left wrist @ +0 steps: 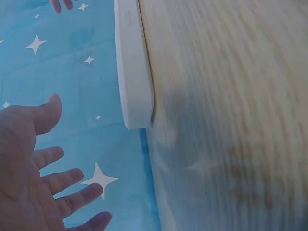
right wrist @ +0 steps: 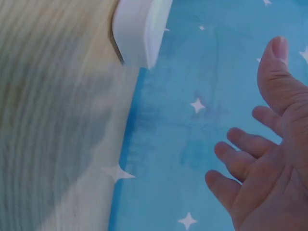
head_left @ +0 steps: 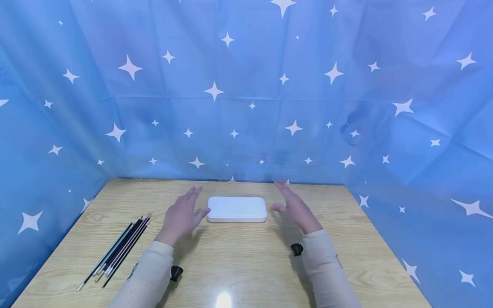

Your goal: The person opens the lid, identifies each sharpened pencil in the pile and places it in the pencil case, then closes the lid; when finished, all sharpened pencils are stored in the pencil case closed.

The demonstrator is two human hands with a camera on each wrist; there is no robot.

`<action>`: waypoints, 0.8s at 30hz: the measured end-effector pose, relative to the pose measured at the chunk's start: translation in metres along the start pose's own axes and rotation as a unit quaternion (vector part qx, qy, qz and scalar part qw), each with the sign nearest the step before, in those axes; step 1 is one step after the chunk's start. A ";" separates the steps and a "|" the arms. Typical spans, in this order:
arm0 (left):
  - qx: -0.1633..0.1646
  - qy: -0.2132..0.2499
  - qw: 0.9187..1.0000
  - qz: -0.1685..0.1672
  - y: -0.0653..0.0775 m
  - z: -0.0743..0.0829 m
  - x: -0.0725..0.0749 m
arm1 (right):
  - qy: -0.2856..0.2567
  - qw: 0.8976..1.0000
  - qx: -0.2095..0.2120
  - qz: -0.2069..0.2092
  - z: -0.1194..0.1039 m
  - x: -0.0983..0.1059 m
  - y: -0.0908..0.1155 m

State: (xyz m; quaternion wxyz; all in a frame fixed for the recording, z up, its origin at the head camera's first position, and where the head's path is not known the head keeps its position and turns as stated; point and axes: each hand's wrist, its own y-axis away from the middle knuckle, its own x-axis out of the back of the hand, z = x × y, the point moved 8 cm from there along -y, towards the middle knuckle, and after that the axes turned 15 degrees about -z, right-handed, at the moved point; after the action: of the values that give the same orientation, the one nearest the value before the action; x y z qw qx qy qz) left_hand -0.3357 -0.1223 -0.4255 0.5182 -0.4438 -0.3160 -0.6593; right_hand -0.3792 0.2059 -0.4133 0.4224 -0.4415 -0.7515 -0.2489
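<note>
A white rectangular box with rounded corners point(head_left: 236, 209) lies flat on the wooden table, between the two hands. My left hand point(head_left: 181, 217) is held just off its left end, fingers spread and thumb tip overlapping the box's edge in the head view. In the left wrist view, the palm and spread fingers point(left wrist: 79, 202) hold nothing, with a gap to the box point(left wrist: 134, 72). On the other side, my right hand point(head_left: 296, 208) hovers off the box's right end, fingers extended and palm turned inward. The right wrist view shows this hand point(right wrist: 269, 159) bare of any object.
A bundle of several long, thin pencils point(head_left: 117, 252) lies slantwise on the table's left part. Blue cloth with white stars point(head_left: 246, 85) hangs behind and along both sides of the wooden table point(head_left: 239, 269).
</note>
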 end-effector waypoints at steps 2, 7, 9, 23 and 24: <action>-0.004 0.015 1.000 -0.007 -0.002 -0.002 -0.003 | 0.001 1.000 -0.001 -0.008 -0.001 -0.005 -0.003; -0.019 0.036 0.999 -0.026 -0.007 -0.004 -0.011 | -0.013 0.999 -0.001 -0.029 -0.005 -0.016 -0.006; -0.026 0.041 0.998 -0.031 -0.010 -0.003 -0.012 | -0.024 0.999 -0.004 -0.036 -0.005 -0.019 -0.006; -0.019 0.074 0.994 -0.084 -0.025 -0.012 -0.032 | -0.030 0.994 -0.027 -0.106 0.003 -0.055 -0.026; -0.021 0.079 0.993 -0.088 -0.026 -0.013 -0.033 | -0.026 0.993 -0.026 -0.110 0.001 -0.056 -0.028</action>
State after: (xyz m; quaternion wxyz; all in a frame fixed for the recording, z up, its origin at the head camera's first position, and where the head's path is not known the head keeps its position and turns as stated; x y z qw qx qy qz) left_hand -0.3619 -0.1132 -0.4599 0.4716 -0.3717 -0.2984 -0.7419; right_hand -0.3899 0.1678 -0.4620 0.3612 -0.3737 -0.7993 -0.3016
